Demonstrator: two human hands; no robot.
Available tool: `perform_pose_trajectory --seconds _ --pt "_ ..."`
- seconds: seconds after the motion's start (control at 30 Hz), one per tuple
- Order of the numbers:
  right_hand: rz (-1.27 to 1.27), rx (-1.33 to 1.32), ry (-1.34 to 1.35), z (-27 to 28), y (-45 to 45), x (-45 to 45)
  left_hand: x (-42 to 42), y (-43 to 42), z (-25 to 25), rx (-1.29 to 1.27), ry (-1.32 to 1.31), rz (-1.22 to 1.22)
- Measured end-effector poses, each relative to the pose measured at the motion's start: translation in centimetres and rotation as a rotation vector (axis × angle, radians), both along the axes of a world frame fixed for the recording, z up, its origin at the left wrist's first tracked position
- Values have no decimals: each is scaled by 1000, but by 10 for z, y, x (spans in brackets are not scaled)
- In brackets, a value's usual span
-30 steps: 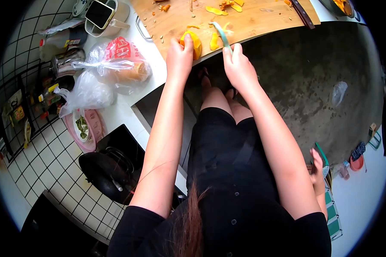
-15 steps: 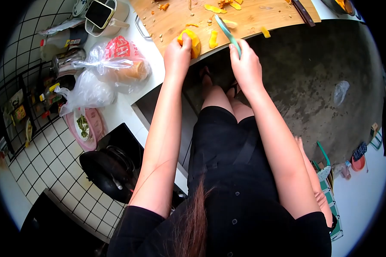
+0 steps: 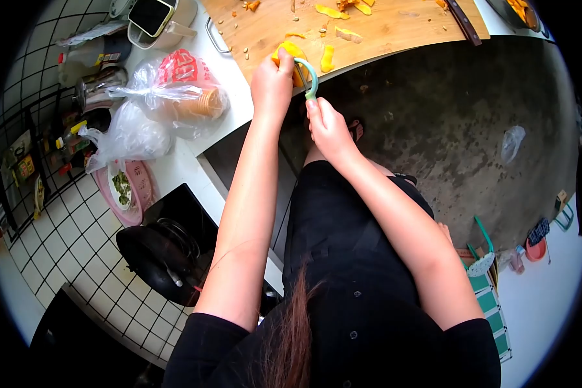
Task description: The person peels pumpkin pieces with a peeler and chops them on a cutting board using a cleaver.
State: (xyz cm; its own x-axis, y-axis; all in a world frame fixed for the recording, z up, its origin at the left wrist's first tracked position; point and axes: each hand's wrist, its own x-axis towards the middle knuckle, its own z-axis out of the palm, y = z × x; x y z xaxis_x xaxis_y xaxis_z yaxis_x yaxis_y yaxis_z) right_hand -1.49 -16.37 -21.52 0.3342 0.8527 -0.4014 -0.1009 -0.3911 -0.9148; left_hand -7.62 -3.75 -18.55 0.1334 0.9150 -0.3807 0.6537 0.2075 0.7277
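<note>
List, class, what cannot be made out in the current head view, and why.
Head view:
Orange piece: side hidden by the left hand.
Peeler: lower handle covered by the right hand.
Knife: blade cut off by top edge.
Lower plastic bag: contents obscured by cloudy plastic.

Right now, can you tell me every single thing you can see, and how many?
Vegetable chunk: one, orange, at the board's near edge
Peeler: one, pale green, at the chunk
Peelings: several, yellow and orange, on the board
Knife: one, brown handle, board's right side
Phone: one, black screen, upper left
Plastic bags: probably two, clear, left counter
Bottles: a few, mixed colours, left edge
Basket: one, pink, below the bags
Pan: one, black, lower left
Crumpled plastic: one, clear, on the floor
Basin: one, pinkish red, far right
Left hand: one, bare, holding the chunk
Right hand: one, bare, holding the peeler
</note>
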Motion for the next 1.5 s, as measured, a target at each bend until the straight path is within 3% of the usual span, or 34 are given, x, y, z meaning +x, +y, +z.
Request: perform_pose_trajectory --seconds 0.13,0.2,0.23,0.43,0.57,0.77,0.87,1.1,1.4,1.5 --pt "56 -50 -212 10 9 -1 -2 0 -9 69 21 -4" --pt "-35 -47 -358 -1 14 -5 -1 -1 -8 81 23 -19" --pt "18 -182 -373 -3 15 0 2 -3 -6 95 31 -16" --pt "-22 -48 -107 -2 6 -1 6 -6 0 124 64 2" --pt "-18 7 -181 8 12 -4 4 -5 1 99 48 1" --pt "-4 -25 -85 6 13 -6 4 -4 -2 106 109 -14" --pt "-8 66 -228 5 15 -7 4 -5 1 110 98 -6" --pt "46 -166 -454 0 20 -9 5 -5 -2 121 107 -6" --pt "6 -246 -509 -5 25 -4 2 -2 -16 193 51 -14" --pt "3 -256 -476 -10 25 4 -2 -2 -9 95 -10 -37"
